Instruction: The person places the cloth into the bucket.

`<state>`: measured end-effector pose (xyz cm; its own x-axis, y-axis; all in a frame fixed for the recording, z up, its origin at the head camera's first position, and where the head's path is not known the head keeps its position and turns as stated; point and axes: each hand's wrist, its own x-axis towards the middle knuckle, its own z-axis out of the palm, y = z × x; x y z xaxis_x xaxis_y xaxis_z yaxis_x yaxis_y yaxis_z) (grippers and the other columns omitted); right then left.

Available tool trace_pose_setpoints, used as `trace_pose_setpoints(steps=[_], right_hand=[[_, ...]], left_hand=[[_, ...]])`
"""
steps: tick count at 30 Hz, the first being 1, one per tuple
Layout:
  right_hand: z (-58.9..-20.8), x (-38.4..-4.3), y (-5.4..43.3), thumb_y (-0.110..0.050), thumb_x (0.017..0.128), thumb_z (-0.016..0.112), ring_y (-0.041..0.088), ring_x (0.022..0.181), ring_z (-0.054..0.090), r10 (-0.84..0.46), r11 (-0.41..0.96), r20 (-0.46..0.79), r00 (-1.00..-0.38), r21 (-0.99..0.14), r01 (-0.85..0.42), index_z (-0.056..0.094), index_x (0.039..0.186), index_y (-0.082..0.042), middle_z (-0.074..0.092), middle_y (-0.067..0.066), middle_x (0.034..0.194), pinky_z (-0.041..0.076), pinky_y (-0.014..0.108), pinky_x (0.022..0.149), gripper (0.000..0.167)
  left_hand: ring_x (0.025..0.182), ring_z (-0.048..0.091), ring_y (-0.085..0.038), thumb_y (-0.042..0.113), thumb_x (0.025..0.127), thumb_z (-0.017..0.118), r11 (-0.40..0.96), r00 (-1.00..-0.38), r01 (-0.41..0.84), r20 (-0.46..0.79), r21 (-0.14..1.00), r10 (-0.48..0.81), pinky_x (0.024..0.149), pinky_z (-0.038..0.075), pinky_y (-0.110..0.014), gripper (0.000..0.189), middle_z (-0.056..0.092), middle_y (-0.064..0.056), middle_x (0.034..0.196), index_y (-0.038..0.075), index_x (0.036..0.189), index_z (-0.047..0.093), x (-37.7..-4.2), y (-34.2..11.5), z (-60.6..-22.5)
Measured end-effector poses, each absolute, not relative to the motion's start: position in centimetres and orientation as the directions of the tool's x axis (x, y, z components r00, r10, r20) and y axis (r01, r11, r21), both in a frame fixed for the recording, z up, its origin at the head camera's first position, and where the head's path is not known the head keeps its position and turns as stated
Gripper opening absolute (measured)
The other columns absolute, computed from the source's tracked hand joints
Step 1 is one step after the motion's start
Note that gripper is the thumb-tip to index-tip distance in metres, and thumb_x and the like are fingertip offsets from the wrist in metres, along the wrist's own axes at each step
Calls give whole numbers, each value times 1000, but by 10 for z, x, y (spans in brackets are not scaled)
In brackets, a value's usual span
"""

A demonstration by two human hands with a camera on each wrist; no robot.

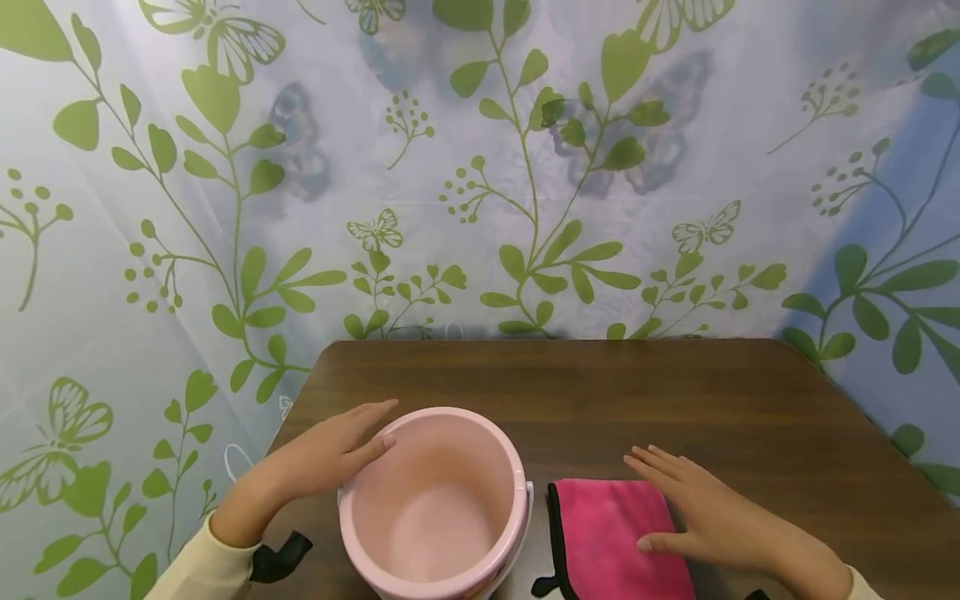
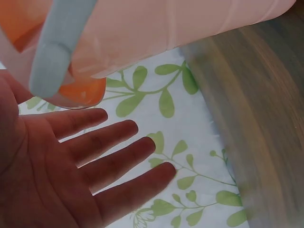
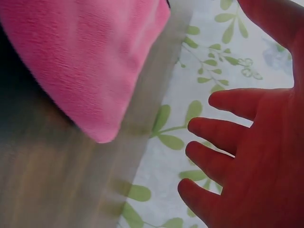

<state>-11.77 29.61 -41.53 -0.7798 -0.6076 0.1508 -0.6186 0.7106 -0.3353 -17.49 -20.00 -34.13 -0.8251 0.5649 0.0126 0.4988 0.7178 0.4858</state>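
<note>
A pink bucket (image 1: 435, 533) stands at the front of the table, its mouth facing up and its inside bare. My left hand (image 1: 330, 454) is at the bucket's left rim, fingers straight, thumb over the edge. In the left wrist view that hand (image 2: 90, 166) shows a spread palm beside the bucket wall (image 2: 137, 38) and its grey handle (image 2: 59, 47). Right of the bucket lies a folded bright pink cloth (image 1: 615, 542) with black edging. Over the cloth's right side my right hand (image 1: 701, 512) hovers with extended fingers, holding nothing; the right wrist view shows the cloth (image 3: 90, 61) beside it.
The brown wooden table (image 1: 570, 400) reaches back to a white curtain (image 1: 420, 192) printed with green leaves and butterflies. A pale surface (image 1: 534, 533) shows between bucket and cloth. Black straps (image 1: 281, 558) sit at the wrists.
</note>
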Motion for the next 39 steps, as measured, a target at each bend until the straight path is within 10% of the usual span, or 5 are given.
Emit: trace_pose_setpoints(steps=[5,9,19,26,39], right_hand=[[-425,-115,299,-65,82,73,48,133,44,-596,739,93,-797,-325,-590,46,151,-7,46,18,151,44,69,90,94],[-430,-114,302,-67,79,74,51,132,43,-600,738,46,-799,-354,-575,47,150,-4,45,22,151,45,70,88,99],[-431,-99,305,-47,79,84,48,132,40,-512,758,-191,-838,-560,-335,42,154,-7,38,18,156,57,40,81,95],[-433,-94,302,-40,73,91,50,125,45,-439,735,-310,-843,-664,-138,39,155,-6,38,25,153,60,42,74,103],[-445,-99,302,-45,69,92,44,127,45,-449,757,-255,-857,-618,-212,36,157,-4,31,19,160,58,30,76,112]], left_hand=[[142,39,-40,45,107,48,720,-828,490,5,491,560,111,33,-59,65,43,-19,154,0,154,39,-176,-202,-344],[140,40,-42,43,108,48,715,-826,490,2,499,564,110,34,-60,65,45,-22,152,-3,152,41,-176,-203,-345],[126,57,-36,32,108,52,696,-820,514,51,502,570,102,45,-56,53,54,-21,143,-5,146,48,-178,-202,-352],[102,69,-18,19,104,58,643,-803,566,169,516,572,84,56,-40,33,71,-6,119,3,132,64,-180,-202,-362],[84,63,-6,21,105,59,609,-846,491,172,623,505,72,54,-28,22,71,7,101,14,122,72,-178,-202,-369]])
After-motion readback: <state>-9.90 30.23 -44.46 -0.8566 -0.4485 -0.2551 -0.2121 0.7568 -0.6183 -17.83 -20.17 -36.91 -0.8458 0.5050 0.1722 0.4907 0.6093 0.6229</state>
